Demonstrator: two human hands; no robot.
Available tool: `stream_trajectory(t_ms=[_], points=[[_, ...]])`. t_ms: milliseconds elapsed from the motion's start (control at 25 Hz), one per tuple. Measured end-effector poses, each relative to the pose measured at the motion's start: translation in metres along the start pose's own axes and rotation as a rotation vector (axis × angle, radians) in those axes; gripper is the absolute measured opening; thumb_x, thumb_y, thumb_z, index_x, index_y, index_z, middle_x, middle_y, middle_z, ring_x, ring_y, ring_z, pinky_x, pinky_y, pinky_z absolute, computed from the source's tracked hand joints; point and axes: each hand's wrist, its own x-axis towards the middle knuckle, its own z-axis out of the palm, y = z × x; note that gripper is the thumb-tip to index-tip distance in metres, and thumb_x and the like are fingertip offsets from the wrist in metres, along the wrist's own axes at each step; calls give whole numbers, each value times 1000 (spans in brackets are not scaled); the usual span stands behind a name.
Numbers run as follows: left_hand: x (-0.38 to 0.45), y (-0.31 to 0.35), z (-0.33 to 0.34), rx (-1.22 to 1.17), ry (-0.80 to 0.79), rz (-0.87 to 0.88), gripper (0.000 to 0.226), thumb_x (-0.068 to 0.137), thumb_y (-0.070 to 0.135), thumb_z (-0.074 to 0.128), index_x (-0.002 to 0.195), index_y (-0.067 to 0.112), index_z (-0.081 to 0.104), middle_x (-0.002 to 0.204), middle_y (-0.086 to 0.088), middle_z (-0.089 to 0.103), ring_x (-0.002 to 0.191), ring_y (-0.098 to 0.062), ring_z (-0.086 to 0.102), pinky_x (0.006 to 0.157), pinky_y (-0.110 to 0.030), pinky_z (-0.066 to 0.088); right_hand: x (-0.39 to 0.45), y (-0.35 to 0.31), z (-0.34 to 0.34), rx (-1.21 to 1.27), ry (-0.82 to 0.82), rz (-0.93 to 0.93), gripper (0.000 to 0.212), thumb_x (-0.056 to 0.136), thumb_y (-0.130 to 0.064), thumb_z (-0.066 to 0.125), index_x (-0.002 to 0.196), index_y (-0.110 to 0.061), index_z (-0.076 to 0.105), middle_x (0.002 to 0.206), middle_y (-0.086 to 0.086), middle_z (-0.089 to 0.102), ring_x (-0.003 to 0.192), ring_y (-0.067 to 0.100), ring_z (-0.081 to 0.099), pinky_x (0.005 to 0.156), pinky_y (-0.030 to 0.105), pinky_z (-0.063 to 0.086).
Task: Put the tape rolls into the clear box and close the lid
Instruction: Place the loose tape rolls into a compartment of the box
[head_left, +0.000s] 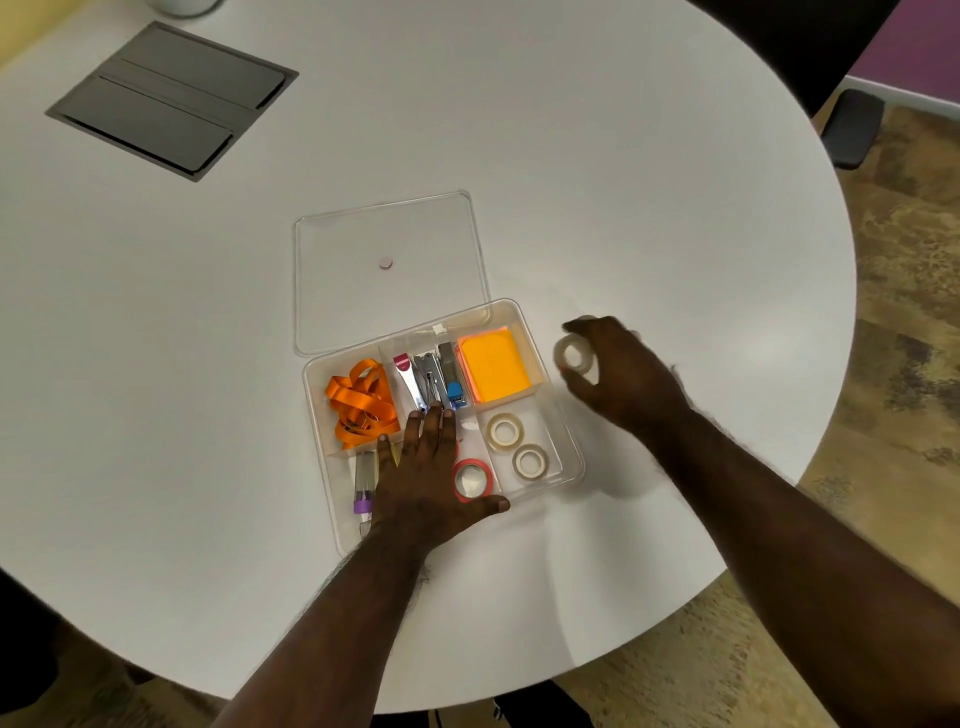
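Pinching a pale tape roll (572, 357) in the right hand (623, 376), just right of the clear box (569, 441) near the bench's (623, 182) right edge; resting the flat, spread left hand (426, 478) on the box beside a red-edged roll (471, 480); two more rolls (505, 431) inside; lid (389, 270) open behind.

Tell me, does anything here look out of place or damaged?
Nothing looks spilled or damaged. One tape roll is outside the box, held in the right hand. The lid lies flat on the table behind the box.
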Motion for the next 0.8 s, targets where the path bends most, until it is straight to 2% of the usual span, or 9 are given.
stream_trajectory(t_ms=[160, 360, 520, 800], points=[[2, 2, 3, -10, -9, -23, 129, 54, 100, 22, 150, 25, -21, 153, 4, -29, 141, -22, -29, 115, -56, -13, -32, -42, 10, -20, -147, -131, 47, 82, -33, 69, 125, -23, 54, 121, -1, 61, 107, 19, 56, 83, 33, 51], [4, 4, 2, -12, -19, -34, 131, 50, 100, 17, 151, 25, -19, 153, 5, -30, 141, -21, -28, 116, -57, -11, -44, -64, 40, -376, -311, -28, 44, 87, -25, 68, 126, -17, 50, 121, 5, 62, 100, 25, 64, 80, 36, 55], [2, 4, 1, -4, -5, -29, 130, 50, 99, 16, 152, 25, -16, 161, 2, -20, 143, -21, -25, 114, -55, -13, -32, -67, 52, -437, -338, 30, 40, 87, -15, 66, 124, -10, 49, 114, 9, 64, 90, 28, 69, 79, 35, 55], [3, 2, 3, -18, 10, -17, 131, 48, 100, 10, 152, 25, -16, 153, 6, -27, 141, -20, -27, 115, -57, -12, -30, -65, 66, -450, -309, 21, 42, 86, -19, 69, 122, -10, 50, 110, 10, 67, 89, 27, 70, 78, 35, 56]])
